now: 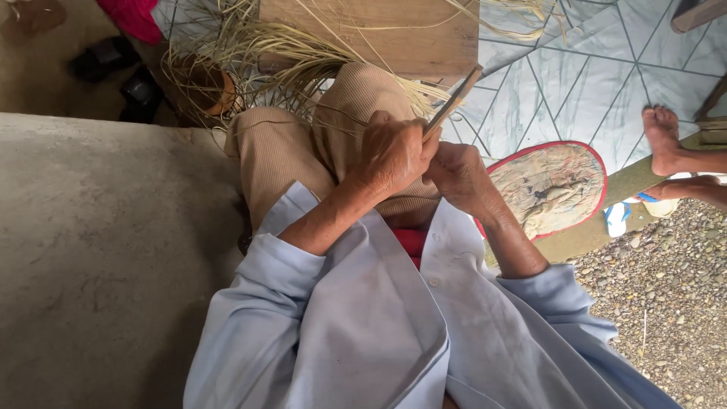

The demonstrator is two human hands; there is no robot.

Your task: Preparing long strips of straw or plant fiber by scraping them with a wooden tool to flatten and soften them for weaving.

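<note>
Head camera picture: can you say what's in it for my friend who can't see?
Two hands, left hand and right hand, grip a thin flat strip above a tan-trousered lap. Dry straw-like fibres spread beyond, beside a wooden board; another person's bare feet rest at right.

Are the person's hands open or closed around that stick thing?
Closed. The left hand and right hand both curl their fingers around the thin strip.
</note>
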